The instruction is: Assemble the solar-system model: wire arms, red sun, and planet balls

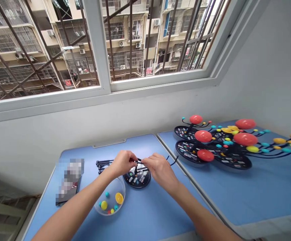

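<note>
The left hand [122,164] and right hand [158,168] meet over a round black base [137,182] with a printed top, on the left of 2 blue desks [157,214]. The left grip pinches a thin black piece [139,162] between thumb and fingers; the right grip closes on black rods [174,161], 2 ends poking out past its far side. Whether these parts join is hidden by the fingers. A short black stem [136,169] stands on the base, just below the left fingertips. More black rods lie left of the left hand, and a clear bowl [112,186] of coloured balls [104,205] sits near the base. On the other desk [223,194], models [203,147] with 5 big red balls stand grouped.
</note>
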Demonstrator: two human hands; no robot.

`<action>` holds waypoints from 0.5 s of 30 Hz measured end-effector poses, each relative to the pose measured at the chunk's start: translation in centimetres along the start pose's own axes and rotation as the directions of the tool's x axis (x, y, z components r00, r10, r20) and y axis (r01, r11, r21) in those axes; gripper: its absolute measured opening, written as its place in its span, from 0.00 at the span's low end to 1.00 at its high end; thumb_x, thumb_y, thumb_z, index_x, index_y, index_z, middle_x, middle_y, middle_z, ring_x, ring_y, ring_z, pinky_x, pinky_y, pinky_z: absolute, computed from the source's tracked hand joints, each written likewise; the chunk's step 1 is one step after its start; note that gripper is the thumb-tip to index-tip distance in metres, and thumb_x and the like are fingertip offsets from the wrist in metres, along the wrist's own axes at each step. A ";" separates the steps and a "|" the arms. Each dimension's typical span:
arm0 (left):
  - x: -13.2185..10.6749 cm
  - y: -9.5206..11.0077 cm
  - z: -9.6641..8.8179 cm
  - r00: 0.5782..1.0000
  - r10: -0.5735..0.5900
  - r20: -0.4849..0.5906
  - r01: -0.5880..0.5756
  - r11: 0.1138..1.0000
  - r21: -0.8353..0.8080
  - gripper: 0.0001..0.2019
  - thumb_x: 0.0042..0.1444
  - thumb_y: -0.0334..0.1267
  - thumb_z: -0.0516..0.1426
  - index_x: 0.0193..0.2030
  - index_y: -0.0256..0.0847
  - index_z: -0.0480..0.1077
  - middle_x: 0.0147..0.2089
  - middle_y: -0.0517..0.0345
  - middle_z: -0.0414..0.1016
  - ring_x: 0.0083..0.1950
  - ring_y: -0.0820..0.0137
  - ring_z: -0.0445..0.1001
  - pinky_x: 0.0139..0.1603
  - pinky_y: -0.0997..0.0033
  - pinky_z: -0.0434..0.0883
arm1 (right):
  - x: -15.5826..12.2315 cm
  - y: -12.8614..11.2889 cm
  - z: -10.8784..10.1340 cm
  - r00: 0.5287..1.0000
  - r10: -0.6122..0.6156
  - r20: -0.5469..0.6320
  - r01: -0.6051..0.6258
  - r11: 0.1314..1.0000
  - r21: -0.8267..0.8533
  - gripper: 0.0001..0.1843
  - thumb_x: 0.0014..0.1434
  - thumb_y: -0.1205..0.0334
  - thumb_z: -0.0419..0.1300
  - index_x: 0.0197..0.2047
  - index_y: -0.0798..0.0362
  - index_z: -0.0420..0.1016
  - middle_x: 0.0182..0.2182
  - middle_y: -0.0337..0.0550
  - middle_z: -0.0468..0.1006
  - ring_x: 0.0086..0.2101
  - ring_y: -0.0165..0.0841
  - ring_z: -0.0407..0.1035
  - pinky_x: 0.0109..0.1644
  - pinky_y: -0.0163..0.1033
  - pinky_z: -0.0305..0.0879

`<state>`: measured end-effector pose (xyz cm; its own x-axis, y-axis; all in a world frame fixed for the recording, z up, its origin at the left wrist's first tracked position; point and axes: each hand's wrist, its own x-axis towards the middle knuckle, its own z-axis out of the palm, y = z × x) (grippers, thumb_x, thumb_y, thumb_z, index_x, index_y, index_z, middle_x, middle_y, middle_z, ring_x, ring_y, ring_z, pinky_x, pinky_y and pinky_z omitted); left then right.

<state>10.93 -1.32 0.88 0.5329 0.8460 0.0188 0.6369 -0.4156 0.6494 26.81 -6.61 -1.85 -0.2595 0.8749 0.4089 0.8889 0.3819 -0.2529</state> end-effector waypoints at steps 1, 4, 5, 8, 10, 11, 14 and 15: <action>0.0 0.0 0.0 1.000 -0.008 0.004 0.008 1.000 -0.004 0.09 0.43 0.27 0.56 0.32 0.35 0.76 0.26 0.59 0.74 0.26 0.73 0.68 0.28 0.77 0.64 | 0.1 0.1 -0.1 1.000 -0.005 0.007 0.005 1.000 0.001 0.13 0.58 0.72 0.52 0.29 0.51 0.75 0.20 0.39 0.74 0.28 0.32 0.61 0.33 0.35 0.50; 0.0 -0.1 -0.1 1.000 -0.005 0.008 0.005 1.000 -0.022 0.10 0.42 0.26 0.56 0.32 0.35 0.76 0.26 0.59 0.74 0.26 0.73 0.68 0.28 0.77 0.64 | 0.2 -0.1 -0.1 1.000 -0.002 0.006 0.002 1.000 -0.012 0.12 0.57 0.71 0.52 0.32 0.51 0.76 0.22 0.40 0.75 0.29 0.33 0.62 0.33 0.37 0.50; 0.0 -0.1 -0.1 1.000 -0.002 0.013 0.002 1.000 -0.026 0.10 0.42 0.27 0.57 0.32 0.35 0.76 0.26 0.60 0.74 0.26 0.73 0.68 0.29 0.77 0.64 | 0.2 -0.3 0.0 1.000 0.010 0.000 -0.010 1.000 -0.011 0.11 0.57 0.71 0.53 0.33 0.51 0.76 0.23 0.41 0.75 0.29 0.34 0.62 0.34 0.37 0.51; -0.2 -0.5 0.2 0.999 -0.018 0.038 0.019 1.000 -0.020 0.10 0.41 0.28 0.58 0.33 0.35 0.76 0.23 0.61 0.73 0.26 0.74 0.67 0.28 0.77 0.63 | 0.0 -0.5 0.3 0.998 0.056 -0.022 -0.056 0.998 0.023 0.08 0.57 0.67 0.55 0.33 0.51 0.76 0.24 0.41 0.75 0.30 0.34 0.63 0.34 0.37 0.52; -0.2 -0.8 0.5 0.997 -0.035 0.061 0.036 0.999 -0.009 0.10 0.40 0.27 0.57 0.32 0.34 0.76 0.21 0.62 0.72 0.25 0.74 0.66 0.27 0.77 0.61 | 0.0 -0.6 0.5 0.998 0.062 -0.024 -0.061 0.997 0.050 0.09 0.57 0.67 0.55 0.31 0.50 0.76 0.23 0.41 0.74 0.29 0.34 0.63 0.33 0.37 0.52; -0.2 -1.0 0.7 0.997 -0.043 0.071 0.044 0.999 -0.015 0.09 0.40 0.27 0.57 0.31 0.34 0.76 0.21 0.62 0.71 0.25 0.74 0.65 0.26 0.77 0.61 | 0.1 -0.5 0.5 0.998 0.055 -0.019 -0.054 0.997 0.057 0.09 0.58 0.67 0.54 0.31 0.50 0.76 0.23 0.41 0.74 0.29 0.34 0.63 0.33 0.36 0.53; -0.2 -1.3 1.0 0.997 -0.048 0.066 0.055 0.993 -0.109 0.11 0.40 0.29 0.59 0.34 0.35 0.76 0.21 0.64 0.71 0.24 0.75 0.65 0.27 0.77 0.62 | 0.3 -0.5 0.6 0.999 0.032 0.008 -0.033 0.997 0.073 0.11 0.58 0.70 0.53 0.29 0.51 0.74 0.25 0.40 0.75 0.30 0.33 0.63 0.33 0.35 0.54; -0.3 -1.3 1.0 0.998 -0.047 0.052 0.054 0.987 -0.150 0.12 0.40 0.31 0.60 0.35 0.35 0.76 0.21 0.64 0.71 0.24 0.75 0.65 0.27 0.77 0.62 | 0.4 -0.5 0.5 0.999 0.029 0.016 -0.031 0.997 0.076 0.12 0.58 0.70 0.52 0.28 0.51 0.74 0.25 0.40 0.75 0.30 0.33 0.63 0.33 0.35 0.54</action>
<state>10.52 -1.32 -0.76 0.5311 0.8458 -0.0515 0.5740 -0.3144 0.7561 26.09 -6.29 -2.04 -0.2392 0.8904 0.3874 0.8650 0.3766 -0.3315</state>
